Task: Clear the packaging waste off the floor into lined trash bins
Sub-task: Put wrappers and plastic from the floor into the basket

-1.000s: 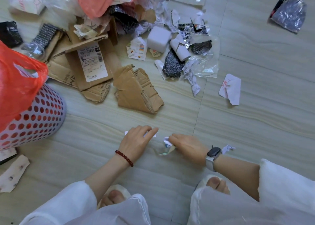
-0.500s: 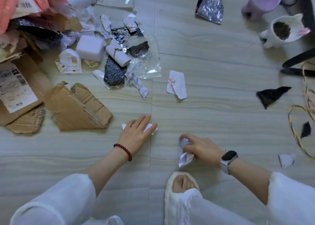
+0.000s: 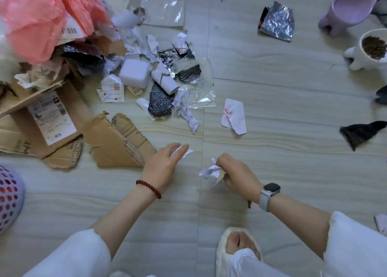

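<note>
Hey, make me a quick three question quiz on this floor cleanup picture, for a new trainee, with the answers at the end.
1. True or false: the right hand holds crumpled paper.
2. What lies under the left hand fingers? A) white paper scrap B) foil wrapper C) foam block
3. Which wrist wears the red bead bracelet?

Key: 1 true. 2 A. 3 the left; the right wrist has a smartwatch.

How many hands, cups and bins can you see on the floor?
Hands: 2, the left hand and the right hand, which grips crumpled paper
Cups: 2, a purple cup and a white cup
Bins: 1, the bin with holes
Total: 5
</note>
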### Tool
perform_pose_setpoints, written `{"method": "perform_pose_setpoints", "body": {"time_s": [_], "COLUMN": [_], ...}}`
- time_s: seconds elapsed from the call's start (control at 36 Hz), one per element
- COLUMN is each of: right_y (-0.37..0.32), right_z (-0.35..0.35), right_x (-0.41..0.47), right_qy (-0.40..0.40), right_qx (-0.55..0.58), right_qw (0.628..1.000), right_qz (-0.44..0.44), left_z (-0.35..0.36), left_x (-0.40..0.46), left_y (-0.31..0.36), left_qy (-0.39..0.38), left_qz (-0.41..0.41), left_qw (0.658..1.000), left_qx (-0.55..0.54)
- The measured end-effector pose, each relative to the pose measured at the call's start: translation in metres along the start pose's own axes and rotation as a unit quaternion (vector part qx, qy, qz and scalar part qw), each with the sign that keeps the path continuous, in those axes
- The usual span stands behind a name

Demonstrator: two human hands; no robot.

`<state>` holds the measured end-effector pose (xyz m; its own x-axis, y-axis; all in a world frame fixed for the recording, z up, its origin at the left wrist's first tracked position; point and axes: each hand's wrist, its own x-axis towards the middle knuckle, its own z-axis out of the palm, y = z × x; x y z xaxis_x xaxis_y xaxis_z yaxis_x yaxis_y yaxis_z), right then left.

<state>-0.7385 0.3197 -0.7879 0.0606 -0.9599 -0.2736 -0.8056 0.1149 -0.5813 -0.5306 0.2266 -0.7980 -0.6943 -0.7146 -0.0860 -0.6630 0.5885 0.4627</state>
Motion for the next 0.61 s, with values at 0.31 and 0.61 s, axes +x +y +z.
{"method": "perform_pose_setpoints", "body": {"time_s": [0.31, 0.61], "right_y": [-0.215, -0.422], "right_z": [-0.061, -0.006], "right_x": [0.148, 0.182], "right_qy": [0.068, 0.028], "right_qx": [0.045, 0.251], "right_qw": [0.969, 0.933], "right_qz": [-0.231, -0.257], "left_z": [-0.229, -0.307], "left_x": [-0.037, -0.191], "left_y": [-0.05, -0.138], "left_qy": [0.333, 0.441], "left_qz": [-0.161, -0.374], "left_qw": [0.926, 0.816], "left_qx": [0.075, 0.01]}}
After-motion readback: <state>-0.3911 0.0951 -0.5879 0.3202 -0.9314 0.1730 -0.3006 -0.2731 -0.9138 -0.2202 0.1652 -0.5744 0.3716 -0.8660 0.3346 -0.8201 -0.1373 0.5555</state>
